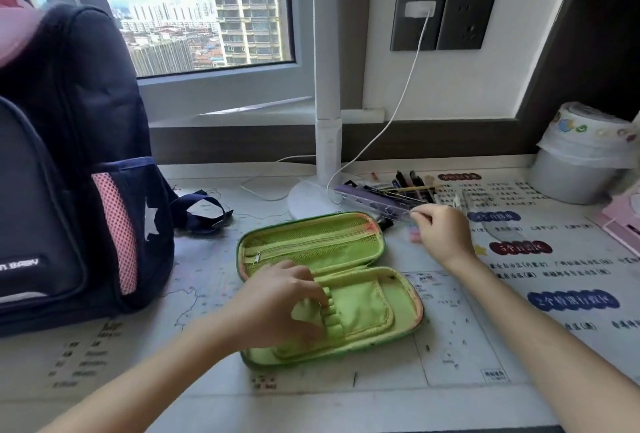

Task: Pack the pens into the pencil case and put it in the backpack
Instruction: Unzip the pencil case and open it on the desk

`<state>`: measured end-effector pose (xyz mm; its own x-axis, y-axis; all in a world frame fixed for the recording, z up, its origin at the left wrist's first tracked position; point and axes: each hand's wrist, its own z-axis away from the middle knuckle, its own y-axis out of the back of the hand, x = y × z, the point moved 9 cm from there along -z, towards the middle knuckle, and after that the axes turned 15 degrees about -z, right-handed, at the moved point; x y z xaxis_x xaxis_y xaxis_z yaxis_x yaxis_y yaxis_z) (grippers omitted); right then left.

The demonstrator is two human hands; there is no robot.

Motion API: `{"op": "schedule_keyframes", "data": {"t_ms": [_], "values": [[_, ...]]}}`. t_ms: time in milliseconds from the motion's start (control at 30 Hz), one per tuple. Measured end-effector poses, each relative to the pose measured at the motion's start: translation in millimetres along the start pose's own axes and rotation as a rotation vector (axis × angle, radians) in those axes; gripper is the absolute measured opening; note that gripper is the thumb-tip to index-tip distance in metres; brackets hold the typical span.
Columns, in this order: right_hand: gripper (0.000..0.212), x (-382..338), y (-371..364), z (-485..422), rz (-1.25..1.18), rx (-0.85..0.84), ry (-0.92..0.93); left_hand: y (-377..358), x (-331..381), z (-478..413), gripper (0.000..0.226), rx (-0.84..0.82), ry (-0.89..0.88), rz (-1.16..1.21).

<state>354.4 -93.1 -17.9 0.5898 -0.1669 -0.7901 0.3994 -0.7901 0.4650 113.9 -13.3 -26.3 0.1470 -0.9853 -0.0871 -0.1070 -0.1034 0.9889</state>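
A dark navy backpack point(69, 162) stands upright at the left of the frame, with a pink mesh side pocket and a pale star facing the centre. One of its straps point(202, 210) lies loose on the desk point(311, 401) just to its right.

The green pencil case point(346, 245) lies open flat at the centre of the frame, apart from the backpack. Its upper half has a zipped mesh pocket and its lower half a row of elastic loops. No pens can be seen inside it. The left hand point(277, 304) rests on the lower half, with its fingers curled over the loops and the thumb underneath, gripping that inner flap.

Behind the case stands a white lamp point(327, 103), its round base on the desk. A white cable point(412, 68) runs from it up to a dark wall socket point(443, 22).

Just right of the lamp base, above the case, the pens point(412, 181) lie in a small heap on the printed desk mat point(519, 297). The right hand point(441, 236) is right of centre, and its fingertips pinch the near end of a clear ruler point(377, 202) that slants across the front of the heap.

At the far right sits a grey tub point(575, 172) with a white lining.
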Motion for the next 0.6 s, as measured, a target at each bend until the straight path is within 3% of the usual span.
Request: {"op": "schedule_keyframes", "data": {"t_ms": [167, 300, 400, 600], "values": [[0.014, 4.9, 14.0, 18.8, -0.162, -0.034, -0.213, 0.2, 9.9, 0.8, 0.053, -0.07, 0.022, -0.16], [0.013, 0.3, 49.3, 31.1, -0.098, 0.04, -0.2, 0.5, 17.1, 0.9, 0.052, -0.115, 0.01, -0.215], [0.013, -1.0, 76.8, 42.1, -0.18, 0.118, -0.18, 3.5, 20.5, -0.1, 0.047, -0.142, -0.004, -0.234], [0.008, -5.4, 78.1, 75.5, -0.577, -0.13, -0.182, -2.5, 26.4, 0.6, 0.05, -0.275, -0.073, -0.27]]}}
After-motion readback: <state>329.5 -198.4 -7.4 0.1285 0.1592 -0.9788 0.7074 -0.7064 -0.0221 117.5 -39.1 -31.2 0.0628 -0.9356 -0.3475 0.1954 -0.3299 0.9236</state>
